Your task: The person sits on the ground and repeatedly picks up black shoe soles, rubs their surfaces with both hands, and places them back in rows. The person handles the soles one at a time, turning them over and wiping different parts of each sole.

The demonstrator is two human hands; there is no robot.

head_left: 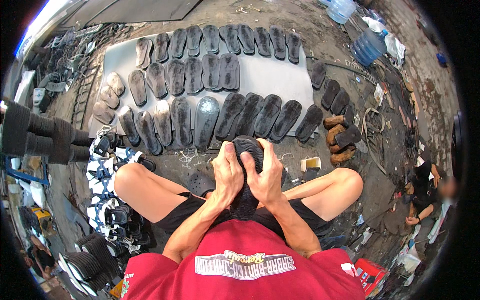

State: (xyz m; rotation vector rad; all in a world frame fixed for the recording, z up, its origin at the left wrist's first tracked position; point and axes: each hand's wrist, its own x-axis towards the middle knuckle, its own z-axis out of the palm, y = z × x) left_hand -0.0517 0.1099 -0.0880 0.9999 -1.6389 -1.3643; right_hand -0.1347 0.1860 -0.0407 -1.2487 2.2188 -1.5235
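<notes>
Between my knees I hold a black sandal sole (248, 145) upright, its ridged tread facing me. My left hand (228, 172) grips its left edge, fingers wrapped behind and thumb along the side. On the opposite edge my right hand (264, 172) is closed round it, thumb pressed onto the tread. The sole's lower end rests near my lap. Just beyond my hands, rows of dark insole pieces (231, 116) lie on a pale sheet (270, 75); one glossy piece (206, 120) looks wet.
Strapped sandals (104, 182) crowd my left, with stacked black soles (82, 265) behind them. Wooden shoe lasts (342, 142) and a small yellowish box (311, 163) lie to the right. Water jugs (369, 47) stand far right. Another person (425, 195) sits at the right edge.
</notes>
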